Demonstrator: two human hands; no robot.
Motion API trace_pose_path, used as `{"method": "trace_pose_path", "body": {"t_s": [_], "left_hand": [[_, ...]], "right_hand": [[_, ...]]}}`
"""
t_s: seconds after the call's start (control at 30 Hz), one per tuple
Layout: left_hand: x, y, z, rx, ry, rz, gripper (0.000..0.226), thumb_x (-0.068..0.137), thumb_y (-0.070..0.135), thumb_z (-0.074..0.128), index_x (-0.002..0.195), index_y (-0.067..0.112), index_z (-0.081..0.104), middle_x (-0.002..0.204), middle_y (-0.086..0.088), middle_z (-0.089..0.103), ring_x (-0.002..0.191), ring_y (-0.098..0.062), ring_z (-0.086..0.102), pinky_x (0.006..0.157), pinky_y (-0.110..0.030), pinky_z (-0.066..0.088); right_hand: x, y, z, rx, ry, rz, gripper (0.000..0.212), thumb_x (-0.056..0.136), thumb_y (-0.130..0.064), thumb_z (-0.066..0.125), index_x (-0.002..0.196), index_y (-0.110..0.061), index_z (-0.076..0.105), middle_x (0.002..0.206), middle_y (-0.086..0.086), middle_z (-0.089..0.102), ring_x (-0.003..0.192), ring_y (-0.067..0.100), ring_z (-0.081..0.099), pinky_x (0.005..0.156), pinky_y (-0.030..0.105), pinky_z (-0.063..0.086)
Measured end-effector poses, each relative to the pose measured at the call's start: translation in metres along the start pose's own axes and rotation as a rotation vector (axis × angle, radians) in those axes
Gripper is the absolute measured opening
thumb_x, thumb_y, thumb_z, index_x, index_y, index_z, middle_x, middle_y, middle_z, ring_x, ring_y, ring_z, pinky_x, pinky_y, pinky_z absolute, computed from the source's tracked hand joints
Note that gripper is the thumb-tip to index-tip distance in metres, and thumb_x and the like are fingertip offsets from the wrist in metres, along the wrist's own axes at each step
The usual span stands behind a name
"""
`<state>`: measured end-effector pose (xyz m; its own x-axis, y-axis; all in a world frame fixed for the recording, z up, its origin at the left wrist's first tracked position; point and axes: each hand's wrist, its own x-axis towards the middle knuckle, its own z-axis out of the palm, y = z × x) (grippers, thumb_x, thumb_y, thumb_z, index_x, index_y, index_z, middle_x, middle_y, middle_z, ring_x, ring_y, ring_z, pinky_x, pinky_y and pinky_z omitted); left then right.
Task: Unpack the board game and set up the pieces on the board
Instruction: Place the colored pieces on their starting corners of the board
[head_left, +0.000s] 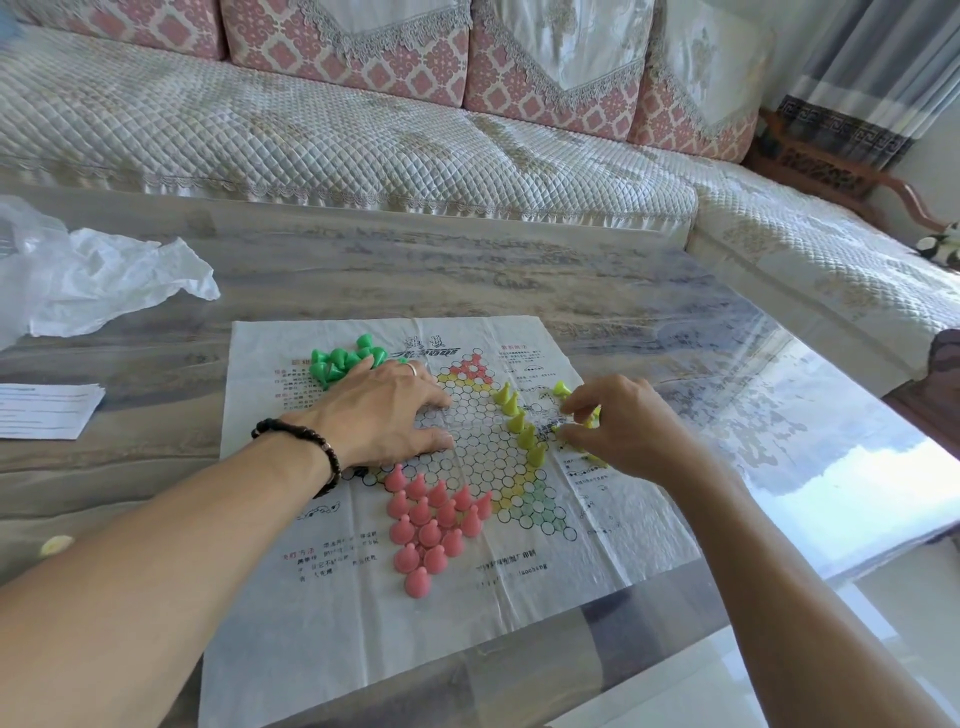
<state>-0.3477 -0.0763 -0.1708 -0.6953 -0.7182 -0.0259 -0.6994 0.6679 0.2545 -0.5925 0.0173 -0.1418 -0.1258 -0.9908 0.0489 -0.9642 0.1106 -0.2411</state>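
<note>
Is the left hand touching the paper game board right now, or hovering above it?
Touching. The head view shows the left hand lying flat on the paper board, fingertips pressed onto the printed circles with no gap beneath them.

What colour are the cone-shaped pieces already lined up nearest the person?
Pink plastic cone-shaped pieces, seen clearly in the head view.

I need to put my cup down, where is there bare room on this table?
Bare table runs between the paper board and the sofa, right of the plastic bag. The board is crowded: green pieces, pink pieces, yellow pieces, both hands.
</note>
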Motion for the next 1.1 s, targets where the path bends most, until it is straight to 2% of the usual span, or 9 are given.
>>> {"method": "trace_pose_path", "body": {"t_s": [0.07, 0.23, 0.4, 0.53, 0.7, 0.8, 0.87, 0.97, 1.1], "left_hand": [[0.000, 0.000, 0.000, -0.002, 0.002, 0.002, 0.057, 0.085, 0.061, 0.054, 0.134, 0.034, 0.049, 0.143, 0.006, 0.042, 0.131, -0.014, 0.038, 0.114, -0.044, 0.015], [-0.001, -0.001, 0.001, -0.011, 0.000, 0.001, 0.056, 0.085, 0.060, 0.053, 0.134, 0.035, 0.048, 0.141, 0.006, 0.043, 0.131, -0.014, 0.038, 0.114, -0.044, 0.015], [0.000, -0.001, 0.001, -0.020, -0.001, 0.004, 0.057, 0.084, 0.062, 0.053, 0.134, 0.035, 0.048, 0.141, 0.010, 0.042, 0.131, -0.012, 0.037, 0.115, -0.047, 0.012], [0.001, -0.002, 0.002, -0.016, 0.009, 0.006, 0.058, 0.084, 0.063, 0.053, 0.134, 0.035, 0.049, 0.142, 0.012, 0.041, 0.132, -0.011, 0.036, 0.116, -0.044, 0.011], [0.002, -0.004, 0.004, -0.013, 0.011, 0.014, 0.059, 0.084, 0.064, 0.052, 0.135, 0.035, 0.048, 0.142, 0.012, 0.040, 0.132, -0.010, 0.035, 0.115, -0.042, 0.011], [0.002, -0.004, 0.004, -0.008, 0.016, 0.016, 0.058, 0.083, 0.064, 0.052, 0.135, 0.036, 0.048, 0.142, 0.012, 0.040, 0.131, -0.010, 0.036, 0.115, -0.041, 0.011], [0.003, -0.005, 0.004, -0.009, 0.021, 0.019, 0.058, 0.083, 0.064, 0.052, 0.134, 0.036, 0.049, 0.143, 0.012, 0.040, 0.131, -0.010, 0.036, 0.115, -0.041, 0.012], [0.002, -0.006, 0.005, -0.012, 0.030, 0.023, 0.058, 0.083, 0.064, 0.052, 0.134, 0.036, 0.049, 0.142, 0.012, 0.041, 0.131, -0.010, 0.036, 0.115, -0.040, 0.012], [0.002, -0.006, 0.005, -0.013, 0.030, 0.024, 0.059, 0.083, 0.065, 0.052, 0.135, 0.035, 0.049, 0.143, 0.011, 0.040, 0.131, -0.010, 0.035, 0.115, -0.039, 0.012]], "right_hand": [[0.001, -0.003, 0.004, -0.061, -0.019, 0.004, 0.019, 0.082, -0.029, 0.073, 0.100, -0.025, 0.073, 0.090, -0.010, 0.067, 0.077, 0.008, 0.063, 0.074, 0.035, 0.056], [0.008, -0.006, 0.010, -0.149, -0.058, -0.015, 0.012, 0.085, -0.020, 0.062, 0.089, -0.026, 0.072, 0.096, -0.008, 0.068, 0.082, 0.012, 0.063, 0.071, 0.035, 0.056], [0.022, -0.006, 0.005, 0.049, 0.060, -0.067, 0.004, 0.087, -0.025, 0.062, 0.089, -0.027, 0.064, 0.091, -0.011, 0.063, 0.094, 0.014, 0.055, 0.084, 0.039, 0.048], [0.034, -0.008, 0.009, 0.130, 0.075, -0.065, 0.016, 0.090, -0.021, 0.058, 0.103, -0.025, 0.066, 0.086, -0.016, 0.060, 0.091, 0.012, 0.055, 0.089, 0.044, 0.047], [0.043, -0.010, 0.015, 0.240, 0.133, -0.023, 0.010, 0.085, -0.013, 0.065, 0.091, -0.019, 0.071, 0.085, -0.009, 0.070, 0.085, 0.005, 0.064, 0.081, 0.024, 0.053], [0.044, -0.012, 0.017, 0.266, 0.109, -0.027, 0.007, 0.083, -0.012, 0.067, 0.087, -0.018, 0.071, 0.084, -0.009, 0.071, 0.085, 0.001, 0.065, 0.072, 0.009, 0.047], [0.043, -0.013, 0.018, 0.265, 0.094, -0.034, 0.007, 0.082, -0.015, 0.070, 0.084, -0.021, 0.071, 0.082, -0.011, 0.070, 0.083, -0.001, 0.065, 0.075, 0.016, 0.050], [0.042, -0.014, 0.022, 0.231, 0.094, -0.002, 0.007, 0.078, -0.024, 0.074, 0.079, -0.030, 0.070, 0.074, -0.018, 0.068, 0.081, -0.001, 0.064, 0.087, 0.038, 0.052], [0.043, -0.017, 0.023, 0.228, 0.078, 0.035, 0.008, 0.077, -0.025, 0.074, 0.082, -0.031, 0.071, 0.071, -0.020, 0.064, 0.081, 0.006, 0.062, 0.092, 0.046, 0.048]]}}
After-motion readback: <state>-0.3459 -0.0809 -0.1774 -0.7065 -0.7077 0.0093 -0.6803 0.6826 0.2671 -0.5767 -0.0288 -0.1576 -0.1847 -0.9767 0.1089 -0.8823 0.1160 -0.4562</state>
